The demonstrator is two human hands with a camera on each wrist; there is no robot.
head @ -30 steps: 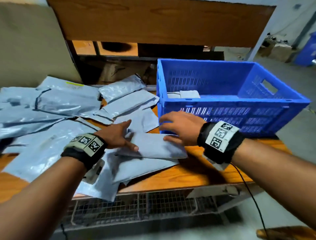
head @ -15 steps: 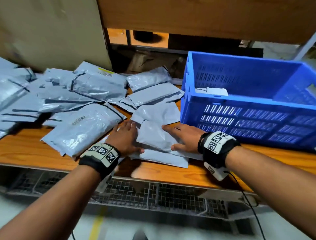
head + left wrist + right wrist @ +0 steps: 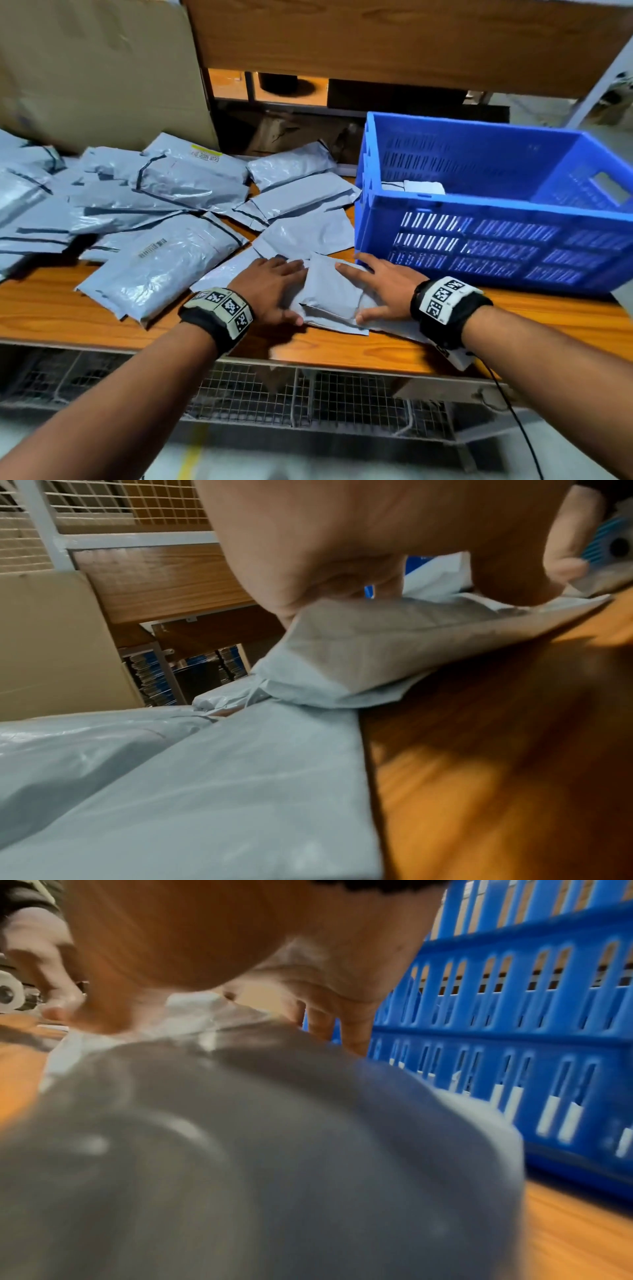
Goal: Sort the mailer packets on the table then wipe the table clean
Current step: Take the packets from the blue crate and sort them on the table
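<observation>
Grey plastic packets fill most of what we see, and the nearest one, a small packet [image 3: 330, 291], lies on the wooden table [image 3: 41, 308] close to its front edge. We see the left hand [image 3: 270, 291] pressed flat on the packet's left side, fingers straight and pointing forward, thumb along the near edge. The right hand [image 3: 380, 291] rests on its right side the same way, fingers stretched out flat, thumb touching the near corner. Neither hand curls round anything; in the left wrist view the fingers [image 3: 291, 561] press down on a packet edge [image 3: 394, 647] lifted a little off the table.

Under the small packet we see more flat packets [image 3: 342, 327], one poking out toward the table's front edge. Just left lies a large packet [image 3: 157, 267] with a printed barcode. Beyond it a loose pile of packets [image 3: 164, 192] spreads to the left and back.

Right of the hands stands a blue crate [image 3: 496, 240], its near wall just beside the right hand's fingers. Inside it we make out something white [image 3: 423, 187]. Behind the pile leans a sheet of cardboard [image 3: 96, 75].
</observation>
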